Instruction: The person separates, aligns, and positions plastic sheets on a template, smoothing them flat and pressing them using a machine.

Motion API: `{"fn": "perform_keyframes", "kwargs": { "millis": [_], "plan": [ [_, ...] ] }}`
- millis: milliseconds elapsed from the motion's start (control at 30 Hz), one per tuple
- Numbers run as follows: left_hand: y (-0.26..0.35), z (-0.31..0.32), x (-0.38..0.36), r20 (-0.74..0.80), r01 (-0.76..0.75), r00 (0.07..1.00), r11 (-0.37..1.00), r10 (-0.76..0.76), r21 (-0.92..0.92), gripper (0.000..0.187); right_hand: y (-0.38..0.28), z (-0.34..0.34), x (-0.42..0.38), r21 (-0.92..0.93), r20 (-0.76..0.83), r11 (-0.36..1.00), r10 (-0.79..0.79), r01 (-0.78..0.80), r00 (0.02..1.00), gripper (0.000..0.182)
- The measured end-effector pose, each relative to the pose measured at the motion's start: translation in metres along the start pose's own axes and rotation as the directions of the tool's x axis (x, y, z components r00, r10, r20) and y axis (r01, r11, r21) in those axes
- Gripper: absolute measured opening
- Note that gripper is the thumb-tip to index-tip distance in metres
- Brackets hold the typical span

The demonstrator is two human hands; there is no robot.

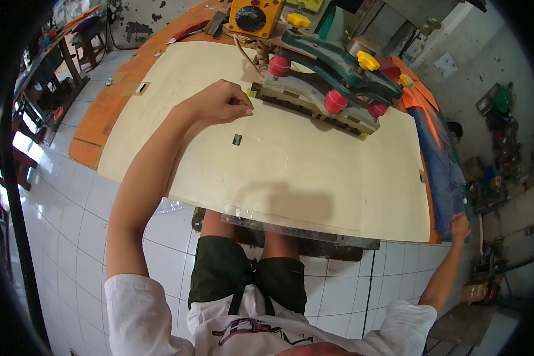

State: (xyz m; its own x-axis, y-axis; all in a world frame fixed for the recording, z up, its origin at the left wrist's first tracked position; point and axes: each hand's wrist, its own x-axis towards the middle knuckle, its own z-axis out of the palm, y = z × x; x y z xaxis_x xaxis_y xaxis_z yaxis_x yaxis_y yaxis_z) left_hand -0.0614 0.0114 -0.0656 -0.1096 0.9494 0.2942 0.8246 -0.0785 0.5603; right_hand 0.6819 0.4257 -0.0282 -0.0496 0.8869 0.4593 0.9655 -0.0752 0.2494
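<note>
My left hand (pixel 222 102) is over the cream board (pixel 314 160), just left of the heavy clamp bar (pixel 314 107) of a green-armed machine. Its fingers are curled in toward the thumb; whatever is between them, if anything, is hidden. A small dark rectangular piece (pixel 237 140) lies on the board below this hand. At the far right, my right hand (pixel 460 226) is closed at the near corner of a pile of blue, clear-looking plastic sheets (pixel 442 172). Its fingers show small and partly hidden.
Yellow knobs (pixel 368 61) and red cylinders (pixel 336 101) sit on the machine's green arm (pixel 338 56). Behind the board are an orange box with a black dial (pixel 252 19) and a red-handled cutter (pixel 188 31). Clear plastic (pixel 291 224) runs along the board's front edge.
</note>
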Motion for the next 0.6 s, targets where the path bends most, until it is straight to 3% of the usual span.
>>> {"fn": "perform_keyframes", "kwargs": {
  "millis": [33,100,233,300,333,400,533,600],
  "plan": [
    [0.001,0.0,0.0,-0.001,0.013,1.0,1.0,-0.013,-0.009,0.02,0.006,0.003,0.006,-0.001,0.001,1.0,0.0,0.0,1.0,0.019],
    [0.001,0.002,-0.002,-0.001,0.027,1.0,0.999,-0.027,-0.018,0.02,0.022,0.009,0.024,0.157,-0.021,0.977,-0.146,0.147,0.989,0.023],
    [-0.002,0.002,0.001,0.01,0.043,0.999,0.999,-0.043,-0.025,0.019,0.058,0.017,0.068,0.353,-0.01,0.919,-0.184,0.175,0.983,0.027],
    [-0.001,0.001,0.0,0.012,0.015,1.0,1.0,-0.015,-0.016,0.019,0.084,0.043,0.112,0.613,0.015,0.782,-0.154,0.112,0.988,0.035],
    [0.0,0.001,0.0,0.002,0.021,1.0,1.0,-0.021,-0.018,0.019,0.073,0.026,0.107,0.612,0.016,0.783,-0.151,0.11,0.988,0.035],
    [0.002,0.001,0.0,-0.004,0.023,1.0,0.999,-0.023,-0.024,0.018,0.026,-0.042,0.083,0.837,0.256,0.49,0.042,-0.244,0.966,0.029],
    [0.002,0.001,0.001,0.005,0.043,0.999,0.999,-0.043,-0.02,0.019,-0.033,-0.118,0.052,0.803,0.141,0.579,0.042,-0.139,0.989,0.029],
    [0.001,0.002,0.001,0.001,0.026,1.0,1.0,-0.026,-0.011,0.019,-0.056,-0.147,0.052,0.54,0.335,0.796,0.093,-0.272,0.938,0.025]
  ]
}}
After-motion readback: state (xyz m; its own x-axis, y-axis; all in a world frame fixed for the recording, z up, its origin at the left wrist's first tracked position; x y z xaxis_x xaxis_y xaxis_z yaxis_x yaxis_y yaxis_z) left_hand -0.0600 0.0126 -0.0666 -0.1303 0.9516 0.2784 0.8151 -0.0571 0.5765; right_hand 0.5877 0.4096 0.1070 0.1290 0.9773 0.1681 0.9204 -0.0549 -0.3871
